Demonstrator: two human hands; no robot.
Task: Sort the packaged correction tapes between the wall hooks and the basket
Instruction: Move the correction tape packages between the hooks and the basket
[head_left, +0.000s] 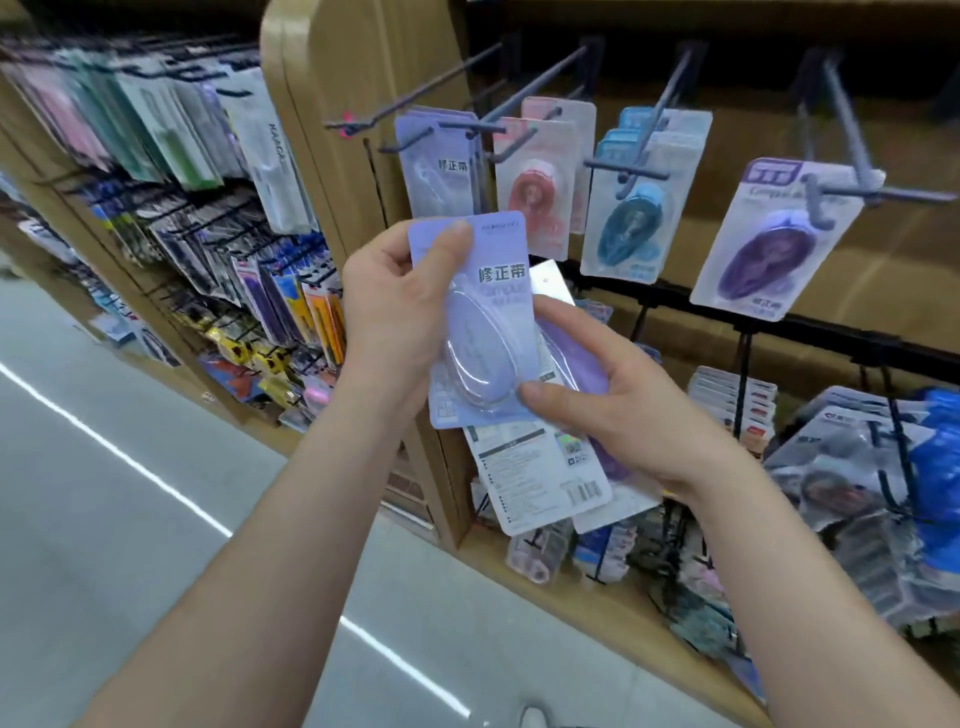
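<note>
1. Both hands are up in front of the wall hooks (415, 88), sharing one lavender correction tape pack (483, 332) held face-out. My guess is that's so the label and colour can be checked against the rows.
2. The hanging lavender packs (436, 166) are right behind it, next to the pink row (535, 182), so that hook looks like where it's headed.
3. Left hand (395, 312) pinches the pack's top-left corner, thumb on the front, forearm angled up from below.
4. Right hand (623, 410) is cupped under a small stack of other packs (540, 478), fingers curled round them and thumb on the lavender pack's lower edge. Probably the waiting pile.
5. The black wire basket (903, 467) sits lower right, well apart, with packs heaped in it.
</note>
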